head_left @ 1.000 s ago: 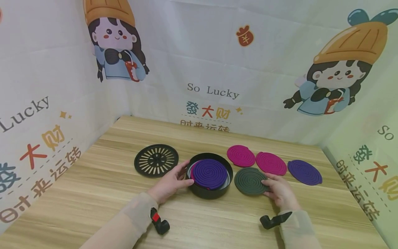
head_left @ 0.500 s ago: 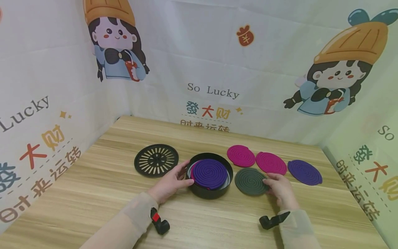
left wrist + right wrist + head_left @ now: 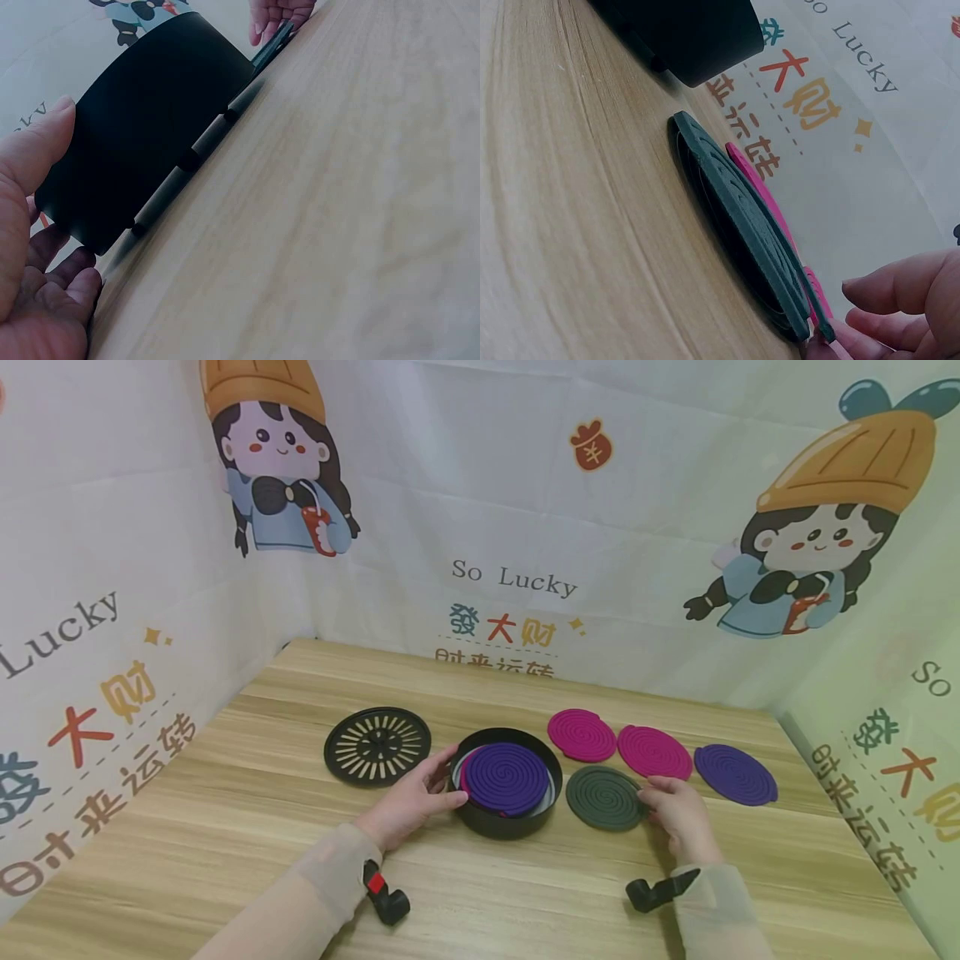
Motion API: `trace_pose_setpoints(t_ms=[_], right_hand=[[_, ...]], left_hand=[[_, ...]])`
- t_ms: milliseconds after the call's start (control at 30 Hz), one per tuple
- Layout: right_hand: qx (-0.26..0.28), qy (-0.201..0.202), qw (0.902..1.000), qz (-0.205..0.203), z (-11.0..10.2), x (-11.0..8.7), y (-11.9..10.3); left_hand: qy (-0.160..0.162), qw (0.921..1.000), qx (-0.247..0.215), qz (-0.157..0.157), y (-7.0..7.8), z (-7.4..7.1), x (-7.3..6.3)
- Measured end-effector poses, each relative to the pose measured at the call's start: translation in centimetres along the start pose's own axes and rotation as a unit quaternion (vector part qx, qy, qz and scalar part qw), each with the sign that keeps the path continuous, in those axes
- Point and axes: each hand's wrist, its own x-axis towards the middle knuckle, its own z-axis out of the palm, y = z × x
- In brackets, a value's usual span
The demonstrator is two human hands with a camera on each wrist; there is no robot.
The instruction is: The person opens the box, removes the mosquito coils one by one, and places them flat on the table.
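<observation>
My left hand (image 3: 408,802) grips the left side of a round black mosquito coil holder (image 3: 504,825), thumb near its rim and fingers low on its wall. A purple mosquito coil (image 3: 506,777) lies on top inside it, with a pink edge showing beneath. To the right of the holder, a dark green mosquito coil (image 3: 603,797) lies on the table. My right hand (image 3: 678,818) is at that coil's right edge. In the right wrist view its thumb (image 3: 885,289) stands apart from the green coil (image 3: 739,217), while fingertips touch or nearly touch the coil's edge.
A slotted black lid (image 3: 377,746) lies on the wooden table (image 3: 480,902) left of the holder. Behind and right of the green coil lie two pink coils (image 3: 581,735) and another purple coil (image 3: 736,774). Printed cloth (image 3: 510,485) walls the table's back and sides.
My right hand has shifted slightly right, toward the green coil's outer edge, its fingertips no longer over the coil. The left hand, holder and other coils have stayed in place.
</observation>
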Motion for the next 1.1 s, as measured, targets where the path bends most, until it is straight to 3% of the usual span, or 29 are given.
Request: trace_pose_setpoints(t_ms=[400,733,1100], right_hand=[[0.010,0.017,0.9998,0.007,-0.3,-0.2,-0.4],[0.013,-0.037,0.9985,-0.038,0.3,-1.1,-3.7],[0.124,-0.070,0.9880,-0.061,3.9,-1.0,-7.0]], left_hand=[[-0.002,1.0000,-0.004,-0.003,-0.1,0.0,0.0],[0.002,1.0000,-0.001,-0.002,-0.1,0.0,0.1],[0.000,1.0000,-0.002,-0.005,0.2,0.1,-0.1]])
